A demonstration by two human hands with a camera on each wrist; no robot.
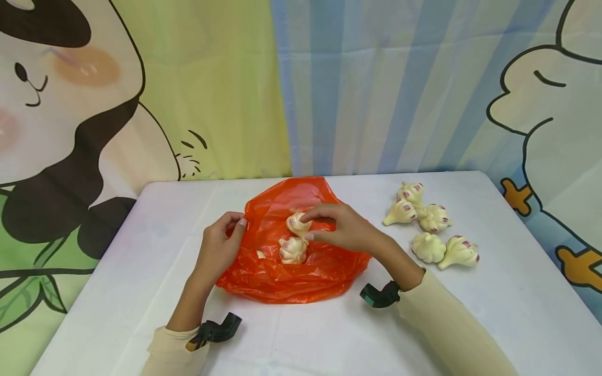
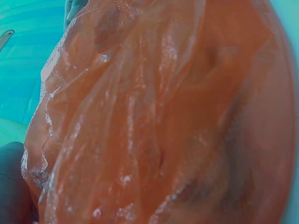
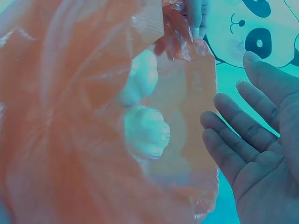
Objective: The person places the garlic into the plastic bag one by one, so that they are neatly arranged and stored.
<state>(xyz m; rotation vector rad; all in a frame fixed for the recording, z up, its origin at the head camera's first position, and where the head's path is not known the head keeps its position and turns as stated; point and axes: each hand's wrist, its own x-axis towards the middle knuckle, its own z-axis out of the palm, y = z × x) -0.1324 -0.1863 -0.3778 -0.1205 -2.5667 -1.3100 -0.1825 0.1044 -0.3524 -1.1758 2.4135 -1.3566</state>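
Note:
A red plastic bag (image 1: 324, 277) lies with its mouth spread. My left hand (image 1: 221, 243) pinches the bag's left edge between thumb and fingers. Inside the bag sit two pale garlic bulbs, an upper garlic bulb (image 1: 295, 225) and a lower garlic bulb (image 1: 292, 251), plus a small pale bit showing at their left. My right hand (image 1: 345, 227) reaches over the bag from the right, its index fingertip overlapping the upper bulb in the head view. In the right wrist view the right hand (image 3: 261, 154) has its fingers extended and apart, with nothing in the palm. Red film (image 2: 140, 116) fills most of the left wrist view.
Several garlic bulbs (image 1: 433, 218) with purple marks lie in a loose group to the right of the bag. Everything rests on a white table (image 1: 517, 324). A cartoon-printed curtain (image 1: 226, 94) hangs behind it. Each wrist wears a black camera mount (image 1: 381, 295).

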